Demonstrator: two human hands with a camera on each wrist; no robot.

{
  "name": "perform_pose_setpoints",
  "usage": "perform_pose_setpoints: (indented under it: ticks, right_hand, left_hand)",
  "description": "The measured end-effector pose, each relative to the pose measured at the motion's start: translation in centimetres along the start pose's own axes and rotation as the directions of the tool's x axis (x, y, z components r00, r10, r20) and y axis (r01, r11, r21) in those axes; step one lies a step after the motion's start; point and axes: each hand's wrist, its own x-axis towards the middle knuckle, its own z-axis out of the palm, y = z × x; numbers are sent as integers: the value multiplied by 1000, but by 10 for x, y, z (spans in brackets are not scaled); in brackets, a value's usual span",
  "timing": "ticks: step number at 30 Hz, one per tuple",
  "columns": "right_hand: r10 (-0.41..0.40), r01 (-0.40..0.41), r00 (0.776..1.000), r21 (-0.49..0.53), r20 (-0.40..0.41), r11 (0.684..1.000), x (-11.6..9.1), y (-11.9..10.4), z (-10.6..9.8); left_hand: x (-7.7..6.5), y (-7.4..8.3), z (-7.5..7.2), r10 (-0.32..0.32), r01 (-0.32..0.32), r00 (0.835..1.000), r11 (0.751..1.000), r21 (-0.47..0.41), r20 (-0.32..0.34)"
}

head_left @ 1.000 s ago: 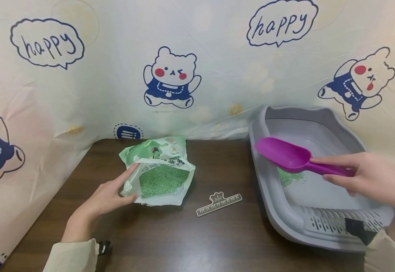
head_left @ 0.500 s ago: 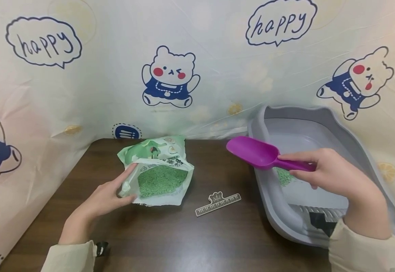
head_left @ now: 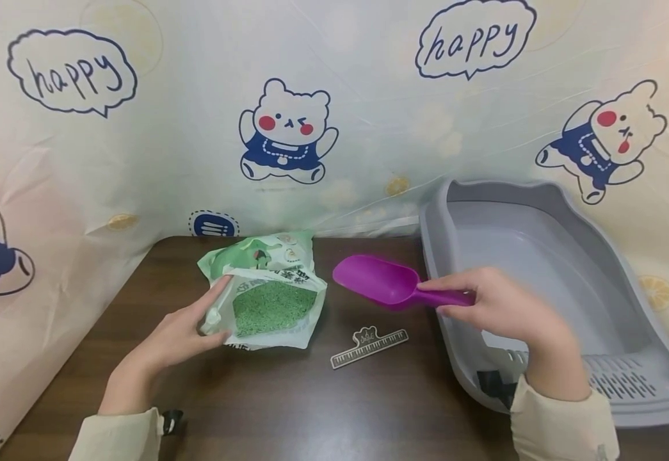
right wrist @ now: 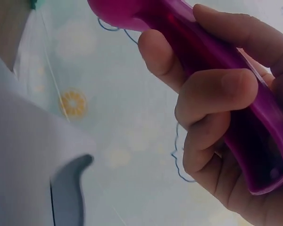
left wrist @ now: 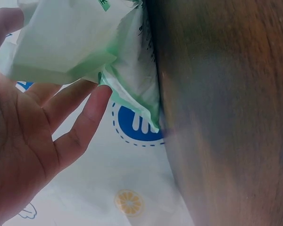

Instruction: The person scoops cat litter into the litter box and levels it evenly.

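Note:
My right hand [head_left: 501, 304] grips the handle of a purple scoop [head_left: 377, 280]. The scoop hangs between the bag and the litter box, its bowl pointing left and showing bare plastic inside. In the right wrist view, fingers and thumb wrap the purple handle [right wrist: 212, 61]. On the left, my left hand [head_left: 181, 333] holds the side of an open bag of cat litter [head_left: 259, 253], thumb low and index finger high at its mouth. Green litter pellets [head_left: 273, 307] show inside. The left wrist view has the bag [left wrist: 66, 42] between thumb and fingers.
A grey litter box [head_left: 541, 237] stands at the right, its near end slotted. A piano-keyboard-shaped clip [head_left: 369, 347] lies on the brown table [head_left: 311, 410] between bag and box. A printed cloth [head_left: 369, 115] hangs behind.
My right hand has carried the scoop left, from over the litter box to above the table near the bag. The left hand stays on the bag.

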Motion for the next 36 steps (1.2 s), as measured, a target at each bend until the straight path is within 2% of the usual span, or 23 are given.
perform_pose_setpoints:
  ticks: [8, 16, 22, 29, 36]
  right_hand:
    - [-39, 40, 997, -10, 66, 999, 16, -6, 18]
    - [-85, 77, 988, 62, 132, 995, 27, -13, 37]
    - [-96, 76, 979, 112, 183, 991, 34, -18, 49]
    - [-168, 158, 966, 63, 197, 985, 48, -20, 64]
    - [-151, 161, 964, -27, 219, 987, 61, -28, 78]
  left_hand:
    - [-1, -1, 0, 20, -19, 1000, 1000, 18, -11]
    - [-1, -1, 0, 22, -22, 1000, 1000, 12, -9]
    - [0, -2, 1, 16, -16, 1000, 1000, 6, -7]
    - [1, -1, 1, 26, -26, 1000, 1000, 14, -14]
    - [1, 0, 0, 32, -31, 999, 999, 16, -14]
